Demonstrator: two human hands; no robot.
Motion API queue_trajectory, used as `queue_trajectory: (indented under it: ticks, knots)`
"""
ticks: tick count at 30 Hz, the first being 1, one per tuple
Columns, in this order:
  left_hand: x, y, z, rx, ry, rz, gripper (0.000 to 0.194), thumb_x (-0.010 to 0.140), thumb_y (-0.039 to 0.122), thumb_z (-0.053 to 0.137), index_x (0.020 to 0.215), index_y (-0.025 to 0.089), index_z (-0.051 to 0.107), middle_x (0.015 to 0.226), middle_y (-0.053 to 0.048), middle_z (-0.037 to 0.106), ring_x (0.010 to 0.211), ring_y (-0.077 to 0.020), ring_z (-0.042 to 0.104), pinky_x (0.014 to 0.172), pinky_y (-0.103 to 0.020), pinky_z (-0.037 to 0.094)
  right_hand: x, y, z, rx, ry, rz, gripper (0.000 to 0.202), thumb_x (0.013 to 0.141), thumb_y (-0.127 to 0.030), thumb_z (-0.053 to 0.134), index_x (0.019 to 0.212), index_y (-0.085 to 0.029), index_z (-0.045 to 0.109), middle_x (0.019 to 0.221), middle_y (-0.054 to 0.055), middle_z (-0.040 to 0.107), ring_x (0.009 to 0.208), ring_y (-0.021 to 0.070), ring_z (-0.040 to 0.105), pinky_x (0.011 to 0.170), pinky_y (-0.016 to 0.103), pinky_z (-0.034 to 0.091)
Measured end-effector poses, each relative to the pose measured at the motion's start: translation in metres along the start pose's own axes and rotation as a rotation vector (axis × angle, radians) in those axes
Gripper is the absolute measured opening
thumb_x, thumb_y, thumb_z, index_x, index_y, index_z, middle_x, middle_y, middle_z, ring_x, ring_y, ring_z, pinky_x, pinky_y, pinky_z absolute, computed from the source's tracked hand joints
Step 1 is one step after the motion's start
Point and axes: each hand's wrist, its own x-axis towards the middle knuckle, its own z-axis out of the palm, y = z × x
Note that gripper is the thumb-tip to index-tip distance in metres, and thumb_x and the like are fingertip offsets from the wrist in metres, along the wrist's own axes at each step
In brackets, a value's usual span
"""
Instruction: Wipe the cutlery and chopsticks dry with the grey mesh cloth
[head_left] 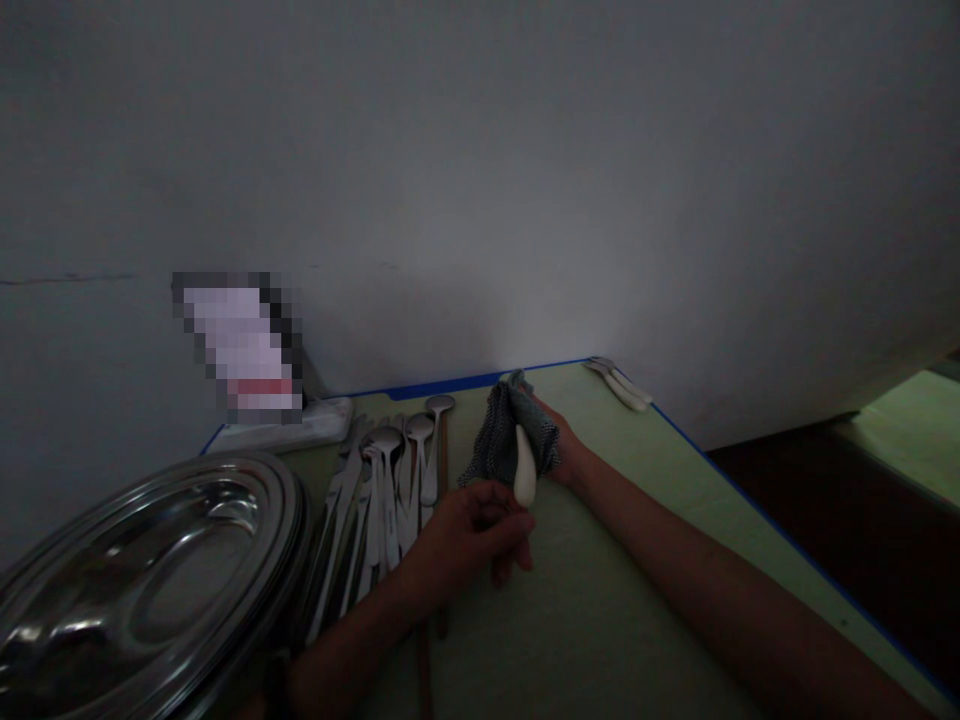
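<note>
My right hand (559, 440) is wrapped around a dark checked cloth (499, 440), mostly behind it. A white-handled piece of cutlery (525, 470) sticks out of the cloth toward me; its head is hidden in the folds. At the lower end of that handle is my left hand (491, 530), its thumb and forefinger curled closed against it, the other fingers hanging loosely below. Just left of my left hand lie several metal spoons (386, 440) and knives (330, 540) in a row. White-handled forks (619, 385) rest together at the table's far right corner.
Stacked oval metal trays (281, 480) fill the left front. Behind them a phone-like device (244, 345), blurred out, leans above a marble-patterned slab (330, 420). Wooden chopsticks (442, 450) lie beside the spoons. A grey wall (480, 200) closes off the greenish table's (600, 590) back edge.
</note>
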Motion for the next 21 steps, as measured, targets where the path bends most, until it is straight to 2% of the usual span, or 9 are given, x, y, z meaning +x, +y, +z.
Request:
queue_trajectory:
  ticks: [8,15,21]
  knots:
    - [0.0002,0.0000,0.0009,0.014,-0.021,0.008,0.023,0.077,0.036,0.059,0.077,0.017,0.046,0.054,0.003,0.063,0.039,-0.0069,0.050,0.041,-0.018,0.040,-0.0003,0.0001,0.0020,0.051,0.070,0.059,0.029,0.074,-0.047,0.058,0.092,-0.025,0.059,0.073,-0.001,0.067,0.067,0.0169,0.062,0.076,0.035,0.048]
    - [0.0001,0.0007,0.0029,0.036,-0.007,0.009,0.020,0.079,0.033,0.057,0.078,0.015,0.047,0.061,0.000,0.066,0.040,-0.0054,0.050,0.042,-0.018,0.040,-0.0002,-0.0008,0.0023,0.057,0.060,0.046,0.030,0.072,-0.048,0.060,0.092,-0.026,0.059,0.073,-0.002,0.067,0.070,0.0173,0.062,0.076,0.035,0.048]
    - [-0.0001,-0.0006,0.0020,-0.013,0.007,0.028,0.020,0.077,0.032,0.060,0.076,0.015,0.049,0.072,-0.003,0.069,0.048,-0.0077,0.055,0.044,-0.019,0.046,-0.0007,-0.0012,0.0024,0.087,0.063,0.069,0.031,0.070,-0.047,0.062,0.091,-0.024,0.060,0.075,-0.001,0.068,0.068,0.0160,0.062,0.075,0.033,0.049]
